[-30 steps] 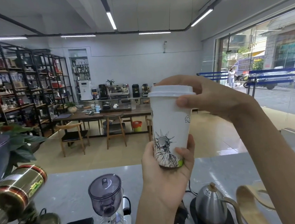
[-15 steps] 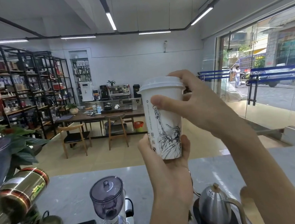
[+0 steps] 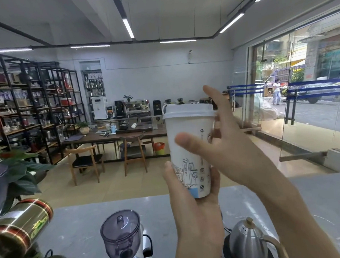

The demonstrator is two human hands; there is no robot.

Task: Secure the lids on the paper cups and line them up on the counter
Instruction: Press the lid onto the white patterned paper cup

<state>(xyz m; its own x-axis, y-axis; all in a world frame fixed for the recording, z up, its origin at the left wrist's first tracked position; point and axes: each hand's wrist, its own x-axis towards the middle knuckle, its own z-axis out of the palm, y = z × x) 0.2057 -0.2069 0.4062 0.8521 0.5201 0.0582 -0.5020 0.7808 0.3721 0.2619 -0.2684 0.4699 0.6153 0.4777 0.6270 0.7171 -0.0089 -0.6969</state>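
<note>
Our left hand point(image 3: 195, 215) grips the paper cup point(image 3: 187, 125) by its base, raised above the grey counter point(image 3: 74, 217). Its white lid point(image 3: 188, 109) looks seated; our right hand point(image 3: 231, 154) spreads loose beside the rim, gripping nothing. Setting it in line remains; no other cups show.

One wide-angle camera, worn on the head, looked forward across the counter point(image 3: 80, 219) into the shop. The paper cup point(image 3: 185, 125) was close before it.

White matt paper cup point(image 3: 188, 139), smooth white plastic lid point(image 3: 188, 110). Grey polished stone counter point(image 3: 315, 198). Glossy steel gooseneck kettle point(image 3: 246, 239). Smoky translucent plastic grinder hopper point(image 3: 120, 234).
</note>
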